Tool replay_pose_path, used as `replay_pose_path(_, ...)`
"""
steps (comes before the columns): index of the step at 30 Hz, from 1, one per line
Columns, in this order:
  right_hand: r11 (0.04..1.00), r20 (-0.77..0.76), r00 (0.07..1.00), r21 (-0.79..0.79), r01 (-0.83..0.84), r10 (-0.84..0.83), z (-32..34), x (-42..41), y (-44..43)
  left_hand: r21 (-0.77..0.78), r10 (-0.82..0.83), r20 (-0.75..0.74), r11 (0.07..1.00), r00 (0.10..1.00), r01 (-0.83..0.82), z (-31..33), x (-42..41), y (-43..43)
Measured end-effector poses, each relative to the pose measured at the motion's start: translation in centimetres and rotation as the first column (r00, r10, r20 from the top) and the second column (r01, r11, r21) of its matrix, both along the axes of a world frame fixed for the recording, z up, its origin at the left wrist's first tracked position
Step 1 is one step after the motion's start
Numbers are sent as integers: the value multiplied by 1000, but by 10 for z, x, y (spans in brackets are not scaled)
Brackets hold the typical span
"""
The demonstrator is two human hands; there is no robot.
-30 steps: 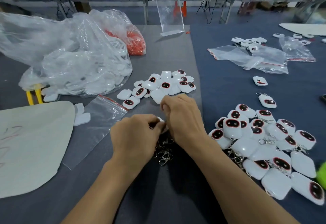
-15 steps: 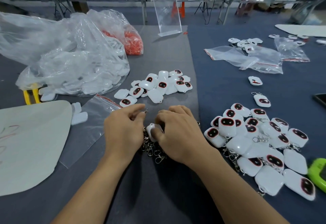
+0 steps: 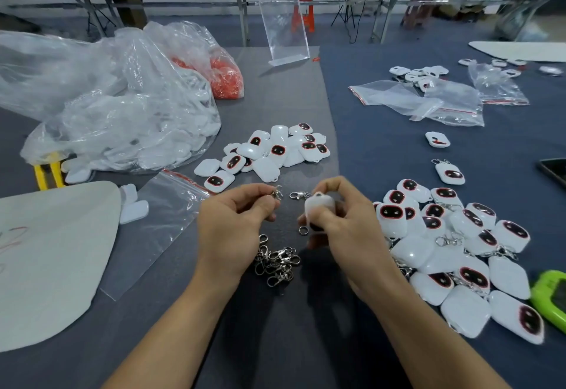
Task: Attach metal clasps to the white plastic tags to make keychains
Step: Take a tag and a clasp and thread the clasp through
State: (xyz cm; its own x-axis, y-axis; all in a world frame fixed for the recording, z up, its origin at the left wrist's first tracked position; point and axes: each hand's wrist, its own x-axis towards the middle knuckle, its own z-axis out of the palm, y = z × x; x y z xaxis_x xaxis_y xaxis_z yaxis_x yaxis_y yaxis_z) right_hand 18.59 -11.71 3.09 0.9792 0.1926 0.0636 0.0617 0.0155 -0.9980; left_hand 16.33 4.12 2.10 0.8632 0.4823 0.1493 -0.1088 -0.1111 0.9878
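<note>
Tag (image 3: 319, 204) in right hand (image 3: 346, 229), clasp (image 3: 276, 194) in left hand (image 3: 234, 229)

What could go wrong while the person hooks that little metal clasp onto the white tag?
The clasp is only pinched at the left hand's fingertips, so it could slip into the tangled heap of clasps near it. The loose ring beside the right hand, which grips the tag, might get knocked away. The finished pile sits close to the right forearm and could be swept about.
</note>
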Motion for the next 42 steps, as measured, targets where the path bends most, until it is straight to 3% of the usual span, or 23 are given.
replay_pose_path(5, 986, -132, 978, 26, -162, 164, 5, 1, -6, 31, -154, 48, 988, 987, 152, 1, -1, -11)
replay_pose_path(10, 980, -259, 946, 86, -179, 195, 4, 4, -6, 59, -227, 76, 973, 971, 223, 1, -3, -20)
replay_pose_path(16, 967, -170, 953, 94, -236, 250, 4, 11, -15, 134, -228, 64, 967, 972, 218, 3, -5, -22)
replay_pose_path(22, 991, -39, 996, -99, -89, 86, 2, 11, -17, 325, -121, 30, 940, 992, 105, 3, -10, -26)
replay_pose_path(24, 996, -47, 997, -74, -59, 56, 2, 10, -16, 452, -69, 39, 891, 997, 44, 2, -11, -26)
replay_pose_path(27, 998, -115, 992, 47, -52, 57, 2, 8, -15, 690, -62, 127, 723, 990, -43, 1, -14, -27)
replay_pose_path(33, 996, -146, 989, 83, 28, -16, 1, 7, -12, 749, -6, 305, 619, 952, -236, -4, -13, -24)
replay_pose_path(36, 997, -50, 996, 13, 76, -75, -3, 9, -12, 795, -16, 350, 534, 937, -288, -3, -15, -25)
replay_pose_path(38, 998, 30, 998, -32, 60, -59, -4, 9, -12, 774, -10, 295, 589, 956, -233, -3, -15, -28)
replay_pose_path(42, 999, 76, 997, -29, 15, -13, -4, 10, -12, 603, -53, 139, 797, 989, -42, -1, -14, -28)
